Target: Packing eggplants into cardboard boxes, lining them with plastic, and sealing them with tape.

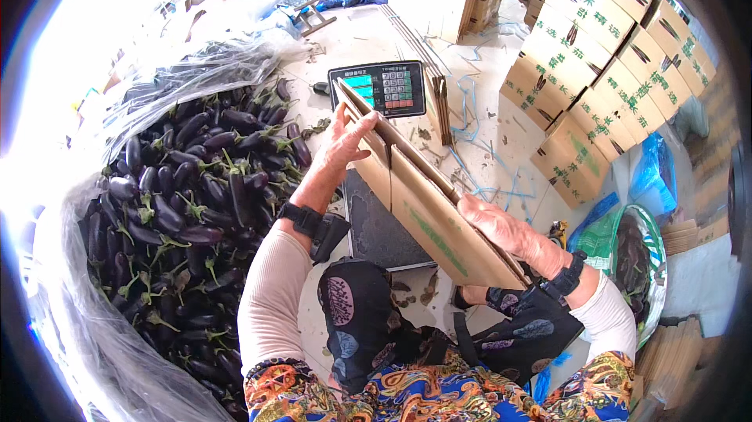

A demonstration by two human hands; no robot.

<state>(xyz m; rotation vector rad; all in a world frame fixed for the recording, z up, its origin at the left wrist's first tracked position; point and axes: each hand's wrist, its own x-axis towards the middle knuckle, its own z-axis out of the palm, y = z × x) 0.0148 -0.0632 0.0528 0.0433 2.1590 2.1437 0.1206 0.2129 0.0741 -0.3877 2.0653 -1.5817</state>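
Note:
A flattened cardboard box [435, 228] with green print is held up on edge in front of me, slanting from upper left to lower right. At its upper left end, my left hand [346, 137] grips the flaps, thumb and fingers spread over the edge. Farther down the same edge, my right hand [493, 225] is clasped over the cardboard. Below the box lies the dark platform [376, 225] of a floor scale, partly covered by the cardboard. Just beyond the box's far end is the scale's display and keypad panel [402, 90].
A large heap of eggplants [194, 205] in clear plastic sheeting [76, 281] fills my left. Stacked printed cartons [587, 46] rise at the right. Folded cardboard [437, 105] stands behind the scale. Blue strapping [467, 105] litters the floor. A green-and-white sack [652, 257] holds eggplants.

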